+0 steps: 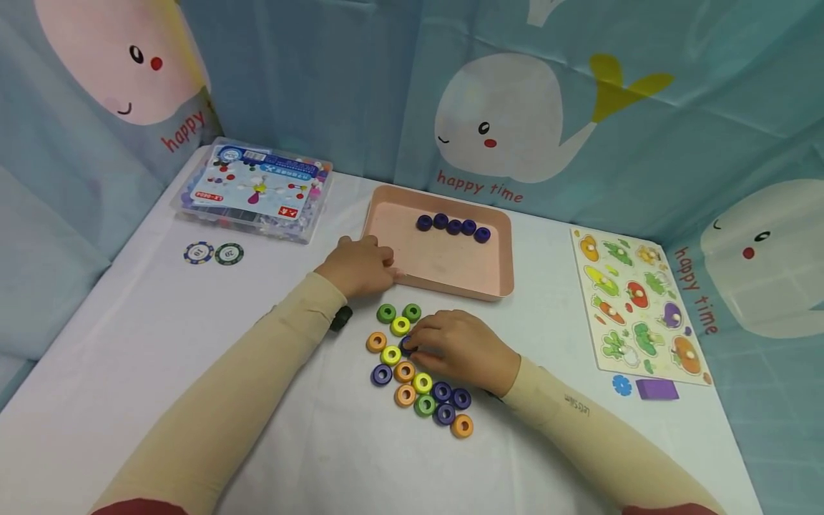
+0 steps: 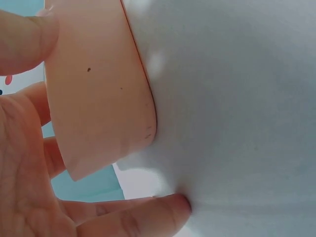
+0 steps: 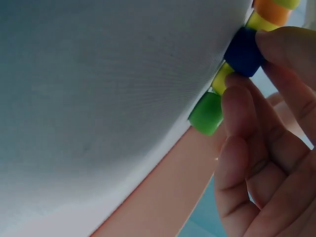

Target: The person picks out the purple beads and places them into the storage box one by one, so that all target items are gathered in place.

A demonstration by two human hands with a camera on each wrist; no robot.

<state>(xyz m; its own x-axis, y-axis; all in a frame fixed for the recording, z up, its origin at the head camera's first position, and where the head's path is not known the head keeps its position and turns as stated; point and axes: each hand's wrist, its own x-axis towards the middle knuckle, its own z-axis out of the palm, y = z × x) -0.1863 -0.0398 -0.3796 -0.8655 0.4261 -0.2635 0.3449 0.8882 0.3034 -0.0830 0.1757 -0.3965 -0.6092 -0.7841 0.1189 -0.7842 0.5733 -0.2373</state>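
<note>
My left hand (image 1: 360, 267) holds the near left corner of a shallow pink tray (image 1: 444, 285). In the left wrist view the thumb (image 2: 29, 42) lies against the tray's outer wall (image 2: 98, 98), and a lower fingertip touches the cloth. Several dark blue beads (image 1: 453, 227) sit in a row inside the tray, toward its far side. My right hand (image 1: 466, 349) pinches a dark blue bead (image 3: 244, 52) between thumb and fingers, amid loose ring-shaped beads. Around it lie a green bead (image 1: 386, 313), a yellow bead (image 1: 400, 327), an orange bead (image 1: 376, 342) and a purple-blue bead (image 1: 381, 375).
A clear plastic case (image 1: 254, 187) with a printed sheet stands at the back left, two poker chips (image 1: 229, 254) before it. On the right lie a vegetable puzzle board (image 1: 637, 307), a blue flower-shaped piece (image 1: 621, 385) and a purple block (image 1: 656, 389). Curtains (image 1: 347, 86) border the table.
</note>
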